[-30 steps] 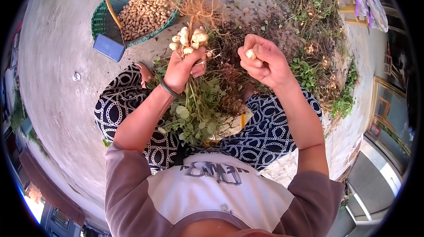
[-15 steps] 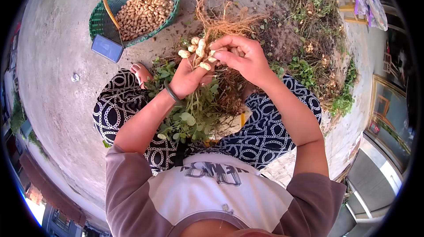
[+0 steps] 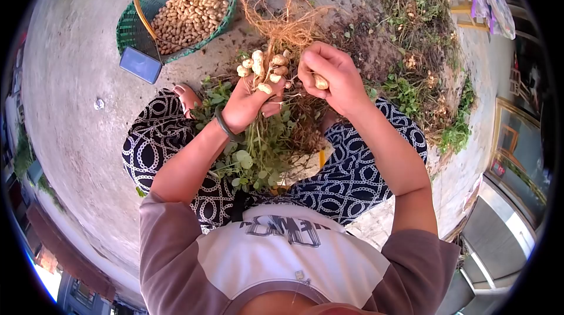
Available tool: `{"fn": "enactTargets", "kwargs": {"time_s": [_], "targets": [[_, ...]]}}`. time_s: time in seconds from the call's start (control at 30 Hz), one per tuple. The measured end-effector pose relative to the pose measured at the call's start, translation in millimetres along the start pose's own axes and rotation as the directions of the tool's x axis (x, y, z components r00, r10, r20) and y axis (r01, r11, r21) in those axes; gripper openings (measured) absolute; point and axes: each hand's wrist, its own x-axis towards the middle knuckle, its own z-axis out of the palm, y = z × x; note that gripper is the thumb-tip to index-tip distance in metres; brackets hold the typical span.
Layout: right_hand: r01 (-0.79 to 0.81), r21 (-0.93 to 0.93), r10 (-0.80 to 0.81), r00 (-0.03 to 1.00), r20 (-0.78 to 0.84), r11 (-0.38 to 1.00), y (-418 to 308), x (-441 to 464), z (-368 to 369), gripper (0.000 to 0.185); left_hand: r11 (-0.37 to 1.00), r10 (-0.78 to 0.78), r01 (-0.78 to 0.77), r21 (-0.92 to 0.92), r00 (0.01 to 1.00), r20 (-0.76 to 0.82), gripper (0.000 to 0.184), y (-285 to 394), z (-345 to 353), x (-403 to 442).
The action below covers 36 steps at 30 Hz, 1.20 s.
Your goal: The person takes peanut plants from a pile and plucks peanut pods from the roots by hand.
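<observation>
My left hand is closed round the stems of a peanut plant, its leaves hanging down between my knees. Above the fist fan out its reddish-brown roots, with several pale peanut pods clustered just below them. A little to the right, apart from the cluster, my right hand has its fingers curled in. A peanut pokes out of that palm; whether more are inside is hidden. Thin root strands stretch between the two hands.
A green woven basket with an arched handle holds many peanuts at the upper left. A phone leans at its near side. Pulled peanut plants are heaped along the right. A wooden stool stands behind the heap.
My right hand has pulled away from the pod cluster, slightly to the right, and its fingers have curled inward with a peanut in the palm. The roots have tilted left.
</observation>
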Motion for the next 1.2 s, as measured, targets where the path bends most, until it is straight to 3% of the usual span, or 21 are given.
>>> {"fn": "enactTargets", "kwargs": {"time_s": [0.07,0.2,0.3,0.33,0.4,0.43,0.47,0.57,0.6,0.67,0.7,0.73,0.83,0.87,0.97,1.1,1.2], "targets": [[0.114,-0.416,-0.168,0.981,-0.095,0.902,6.7,3.1,2.6,0.017,1.0,-0.009,0.009,-0.007,1.0,-0.007,0.011,4.3,5.3,-1.0],[0.115,-0.739,-0.155,0.988,0.014,0.663,8.0,2.9,0.4,0.018,0.998,-0.01,0.004,0.065,0.997,0.082,0.009,-6.3,-6.3,0.7],[0.131,-0.657,-0.155,0.988,0.021,0.742,2.8,-0.7,4.0,0.018,0.997,-0.075,0.077,-0.007,0.991,0.115,0.009,-3.4,-7.1,-0.5],[0.07,-0.534,-0.057,0.998,0.041,0.843,6.0,-0.3,-1.0,0.026,0.997,-0.078,0.079,-0.001,0.991,0.106,0.009,-0.9,-6.1,-1.7],[-0.043,-0.079,0.047,0.998,0.045,0.996,-1.6,0.3,-14.5,0.032,0.997,-0.082,0.082,0.01,0.993,0.089,0.01,7.1,-1.5,-5.0],[-0.106,0.159,0.096,0.993,0.068,0.982,-4.9,0.8,-21.0,0.036,0.997,-0.082,0.081,0.014,0.994,0.079,0.011,11.2,1.3,-6.4],[-0.091,0.13,0.077,0.991,0.106,0.987,-3.2,1.6,-26.5,0.04,0.997,-0.069,0.067,0.028,0.996,0.057,0.014,15.4,6.4,-6.7],[-0.115,0.386,0.041,0.98,0.194,0.915,6.9,2.2,-8.3,0.041,0.998,-0.051,0.049,0.033,0.996,0.072,0.016,6.5,-1.6,-5.2],[-0.105,0.357,0.016,0.97,0.244,0.928,7.3,3.6,-9.4,0.03,0.999,-0.018,0.013,0.051,0.993,0.113,0.025,6.9,-2.1,-4.6],[-0.041,-0.046,0.047,0.988,0.146,0.998,4.5,0.0,-8.5,0.023,1.0,-0.018,0.017,0.006,0.987,0.162,0.031,6.0,-5.6,-4.6],[-0.021,-0.252,0.046,0.994,0.096,0.968,1.9,-2.0,-6.9,0.022,1.0,-0.014,0.018,-0.015,0.982,0.186,0.034,5.2,-8.5,-4.1],[0.085,-0.435,-0.065,0.996,0.061,0.896,-0.4,-3.8,-0.4,0.027,1.0,-0.001,-0.001,0.007,0.965,0.264,0.041,5.7,-11.5,-1.1],[0.469,-0.694,-0.375,0.878,0.299,0.546,10.1,-2.3,3.2,0.028,0.997,-0.042,0.037,0.074,0.997,0.068,0.04,7.6,0.1,-2.7],[0.433,-0.787,-0.363,0.887,0.286,0.44,11.9,-4.6,3.8,0.027,0.993,-0.044,0.04,0.111,0.998,0.039,0.04,6.2,1.5,-2.0],[0.391,-0.9,-0.302,0.896,0.324,0.192,8.6,-7.6,0.7,0.026,0.98,-0.044,0.047,0.194,0.999,-0.023,0.04,2.0,3.9,-0.1],[0.354,-0.926,-0.21,0.923,0.323,0.132,3.2,-9.8,-0.3,0.021,0.968,-0.061,0.08,0.239,0.994,-0.086,0.037,4.9,9.8,0.8],[0.358,-0.886,-0.02,0.929,0.369,0.294,3.1,-10.8,-9.3,0.017,0.971,-0.11,0.137,0.194,0.984,-0.142,0.033,7.4,12.5,1.3]]}}
